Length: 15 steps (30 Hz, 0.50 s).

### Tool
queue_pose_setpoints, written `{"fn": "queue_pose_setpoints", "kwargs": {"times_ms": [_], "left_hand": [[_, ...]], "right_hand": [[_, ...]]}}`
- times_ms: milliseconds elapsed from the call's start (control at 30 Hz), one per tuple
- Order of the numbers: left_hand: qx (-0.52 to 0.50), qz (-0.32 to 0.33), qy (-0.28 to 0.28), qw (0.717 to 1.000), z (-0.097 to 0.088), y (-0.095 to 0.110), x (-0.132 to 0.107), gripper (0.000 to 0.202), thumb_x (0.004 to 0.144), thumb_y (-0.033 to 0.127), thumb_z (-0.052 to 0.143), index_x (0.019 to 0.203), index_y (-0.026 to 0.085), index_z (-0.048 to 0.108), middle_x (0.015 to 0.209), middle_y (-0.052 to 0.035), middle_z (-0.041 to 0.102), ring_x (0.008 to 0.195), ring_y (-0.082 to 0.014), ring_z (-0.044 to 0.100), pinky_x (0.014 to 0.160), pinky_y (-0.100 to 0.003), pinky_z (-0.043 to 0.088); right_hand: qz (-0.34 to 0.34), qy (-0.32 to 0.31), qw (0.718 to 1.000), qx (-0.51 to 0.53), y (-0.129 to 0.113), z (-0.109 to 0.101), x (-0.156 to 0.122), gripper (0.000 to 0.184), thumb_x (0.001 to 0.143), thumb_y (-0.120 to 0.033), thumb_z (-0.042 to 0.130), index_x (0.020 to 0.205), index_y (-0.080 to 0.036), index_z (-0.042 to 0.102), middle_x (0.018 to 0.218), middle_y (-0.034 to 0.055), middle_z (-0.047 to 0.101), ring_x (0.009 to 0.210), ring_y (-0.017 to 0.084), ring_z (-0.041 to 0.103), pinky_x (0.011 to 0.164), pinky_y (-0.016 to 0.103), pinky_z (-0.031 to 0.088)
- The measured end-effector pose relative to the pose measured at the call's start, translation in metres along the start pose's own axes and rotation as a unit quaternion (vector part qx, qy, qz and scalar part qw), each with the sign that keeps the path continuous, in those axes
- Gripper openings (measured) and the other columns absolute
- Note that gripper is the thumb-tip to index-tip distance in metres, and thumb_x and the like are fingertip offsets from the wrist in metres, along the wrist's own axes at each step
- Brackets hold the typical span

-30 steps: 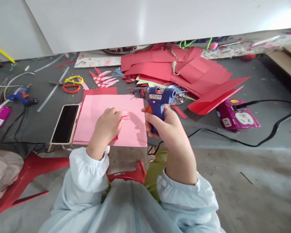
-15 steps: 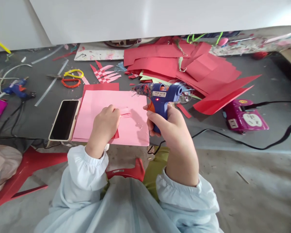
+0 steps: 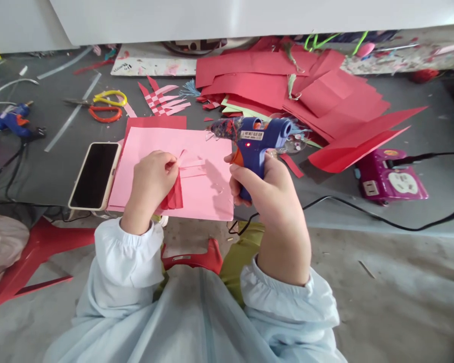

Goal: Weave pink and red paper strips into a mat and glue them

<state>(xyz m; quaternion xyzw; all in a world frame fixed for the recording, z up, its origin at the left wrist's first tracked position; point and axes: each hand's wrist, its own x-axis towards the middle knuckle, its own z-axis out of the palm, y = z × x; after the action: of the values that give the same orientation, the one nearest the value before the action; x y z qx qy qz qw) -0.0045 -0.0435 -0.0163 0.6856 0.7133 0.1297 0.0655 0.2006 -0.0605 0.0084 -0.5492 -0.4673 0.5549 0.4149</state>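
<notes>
My right hand (image 3: 263,184) grips the handle of a blue hot glue gun (image 3: 255,138), its red light on and its nozzle pointing left over a pink paper sheet (image 3: 204,196). My left hand (image 3: 151,179) is closed on a small piece made of pink and red paper strips (image 3: 181,174), lifted slightly off the sheet. The glue gun's tip is a short way right of the strips, not touching them.
A phone (image 3: 94,174) lies left of the pink sheet. Behind are scissors (image 3: 106,105), a woven paper piece (image 3: 162,100), a heap of red paper (image 3: 310,96) and a second glue gun (image 3: 13,121). A purple socket block (image 3: 391,182) with black cable sits right. A red stool (image 3: 41,247) stands below.
My left hand has raised the strip piece, showing its red strips hanging below. The glue gun stays in the same grip; the view shifted slightly.
</notes>
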Motion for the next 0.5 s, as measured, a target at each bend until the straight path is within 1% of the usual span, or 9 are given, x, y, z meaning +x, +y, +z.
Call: {"fn": "queue_pose_setpoints", "kwargs": {"times_ms": [100, 200, 300, 367, 500], "left_hand": [[-0.041, -0.028, 0.005, 0.999, 0.0002, -0.0008, -0.0012, 0.016, 0.085, 0.026, 0.056, 0.081, 0.023, 0.071, 0.092, -0.0028, 0.078, 0.085, -0.02, 0.068, 0.072, -0.032, 0.046], [-0.086, -0.052, 0.01, 0.995, 0.0, -0.0012, -0.003, 0.015, 0.083, 0.028, 0.057, 0.082, 0.022, 0.071, 0.089, -0.0027, 0.078, 0.083, -0.0197, 0.068, 0.075, -0.031, 0.047], [-0.123, -0.073, 0.006, 0.99, -0.0012, -0.0021, -0.0035, 0.013, 0.081, 0.027, 0.058, 0.078, 0.021, 0.069, 0.085, -0.0024, 0.076, 0.079, -0.019, 0.068, 0.074, -0.031, 0.047], [-0.132, -0.089, -0.007, 0.987, -0.0024, -0.0028, -0.0028, 0.012, 0.079, 0.028, 0.059, 0.074, 0.021, 0.067, 0.082, -0.0028, 0.076, 0.077, -0.0191, 0.067, 0.073, -0.031, 0.047], [-0.133, -0.114, -0.023, 0.984, -0.003, -0.0052, -0.0012, 0.013, 0.079, 0.03, 0.059, 0.076, 0.02, 0.066, 0.082, -0.0052, 0.075, 0.076, -0.0201, 0.066, 0.072, -0.032, 0.048]], "right_hand": [[-0.002, -0.006, 1.0, -0.002, 0.0002, -0.0012, -0.0003, 0.015, 0.079, -0.023, 0.059, 0.093, -0.02, 0.06, 0.05, -0.0078, 0.052, 0.039, 0.008, 0.048, 0.039, 0.022, 0.032], [0.001, -0.027, 1.0, -0.007, 0.0008, -0.0035, -0.0005, 0.013, 0.08, -0.022, 0.059, 0.093, -0.02, 0.06, 0.051, -0.0071, 0.053, 0.04, 0.008, 0.048, 0.038, 0.022, 0.032], [0.02, -0.049, 0.998, -0.022, 0.0017, -0.0058, -0.0016, 0.011, 0.08, -0.023, 0.06, 0.091, -0.02, 0.06, 0.051, -0.0068, 0.054, 0.039, 0.008, 0.048, 0.036, 0.021, 0.032], [0.039, -0.061, 0.996, -0.049, 0.0027, -0.0068, -0.0028, 0.006, 0.082, -0.025, 0.061, 0.085, -0.02, 0.058, 0.051, -0.0064, 0.054, 0.038, 0.008, 0.048, 0.036, 0.02, 0.032], [0.076, -0.1, 0.986, -0.111, 0.005, -0.0069, -0.0047, 0.02, 0.084, -0.029, 0.062, 0.07, -0.021, 0.051, 0.049, -0.0049, 0.054, 0.038, 0.007, 0.049, 0.036, 0.019, 0.034]]}}
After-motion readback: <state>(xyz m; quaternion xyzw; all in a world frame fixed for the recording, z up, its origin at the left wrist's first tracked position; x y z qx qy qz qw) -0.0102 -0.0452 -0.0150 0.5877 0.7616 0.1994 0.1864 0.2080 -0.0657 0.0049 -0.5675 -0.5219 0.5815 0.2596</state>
